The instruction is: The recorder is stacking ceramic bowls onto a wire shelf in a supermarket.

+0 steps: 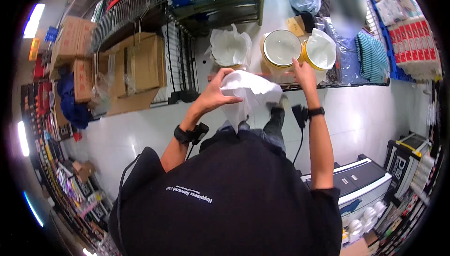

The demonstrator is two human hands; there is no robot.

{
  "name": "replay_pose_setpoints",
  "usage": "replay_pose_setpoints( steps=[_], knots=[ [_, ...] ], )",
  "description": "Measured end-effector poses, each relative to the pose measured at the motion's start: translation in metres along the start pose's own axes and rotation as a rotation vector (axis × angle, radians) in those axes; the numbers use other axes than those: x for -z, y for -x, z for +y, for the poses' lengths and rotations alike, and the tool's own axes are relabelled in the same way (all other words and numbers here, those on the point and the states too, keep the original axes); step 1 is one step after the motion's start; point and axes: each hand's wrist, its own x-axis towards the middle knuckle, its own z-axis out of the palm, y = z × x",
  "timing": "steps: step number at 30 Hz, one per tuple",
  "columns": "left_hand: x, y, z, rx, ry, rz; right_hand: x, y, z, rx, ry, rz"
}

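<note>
My left hand [214,94] grips a crumpled sheet of thin white wrapping paper [255,85], with fingers above and thumb below. The paper hangs over the front edge of a shelf, and whether it covers anything is hidden. At the near rim of a round white-lined bowl [282,46] is my right hand [305,75]; its fingertips overlap the rim, and a firm grip cannot be made out. Right of that bowl, a yellow-sided bowl [309,55] has white paper [322,48] inside. Farther left stands another round container lined with white paper [229,46].
A yellowish card [295,26] lies behind the bowls. Folded striped textiles [372,57] and plastic-wrapped goods sit at the right. Cardboard boxes [140,66] fill a wire rack [179,62] on the left. A dark-lidded storage box [362,177] stands behind my right arm.
</note>
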Motion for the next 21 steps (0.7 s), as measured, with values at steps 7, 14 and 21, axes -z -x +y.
replay_pose_setpoints(
  steps=[7, 14, 21],
  knots=[
    [-0.007, 0.053, -0.019, 0.349, 0.118, 0.564, -0.019, -0.062, 0.018, -0.151, -0.203, -0.275],
    [-0.046, 0.041, -0.003, 0.205, 0.124, 0.869, -0.011, -0.068, 0.011, 0.037, -0.043, -0.338],
    [-0.053, -0.009, 0.021, 0.137, 0.224, 0.777, 0.041, -0.055, 0.011, 0.215, -0.069, -0.221]
  ],
)
